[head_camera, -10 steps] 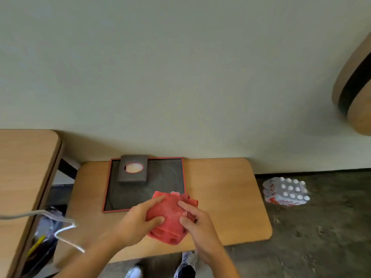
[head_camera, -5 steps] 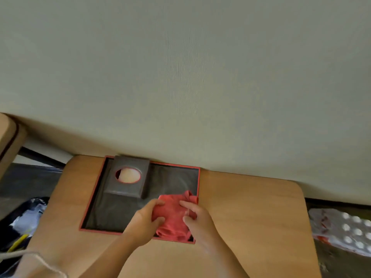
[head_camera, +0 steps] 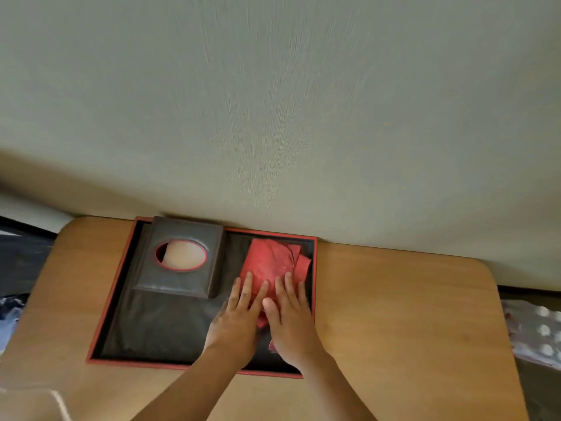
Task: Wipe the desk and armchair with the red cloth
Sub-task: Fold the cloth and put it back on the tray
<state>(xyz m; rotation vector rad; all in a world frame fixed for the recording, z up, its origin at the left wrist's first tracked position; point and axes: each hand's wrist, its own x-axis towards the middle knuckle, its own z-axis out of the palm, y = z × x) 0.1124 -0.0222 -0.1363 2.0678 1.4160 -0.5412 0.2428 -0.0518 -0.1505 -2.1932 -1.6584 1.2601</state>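
Observation:
The folded red cloth (head_camera: 271, 262) lies flat in the right half of a dark tray with a red rim (head_camera: 100, 311) on the wooden desk (head_camera: 394, 314). My left hand (head_camera: 235, 320) and my right hand (head_camera: 288, 320) both rest palm down on the near part of the cloth, fingers stretched out and pressing it against the tray. Neither hand grips it. The cloth's near edge is hidden under my hands. No armchair is in view.
A dark tissue box (head_camera: 179, 259) with an oval opening stands in the tray's far left part. The desk backs onto a pale wall (head_camera: 273, 117). A shrink-wrapped pack of bottles (head_camera: 540, 329) lies on the floor at the right. A white cable (head_camera: 59, 402) crosses the lower left corner.
The cloth was held bunched between both hands above the desk's near side; it moved forward into the tray and now lies flat under my open palms. The view has moved closer to the desk.

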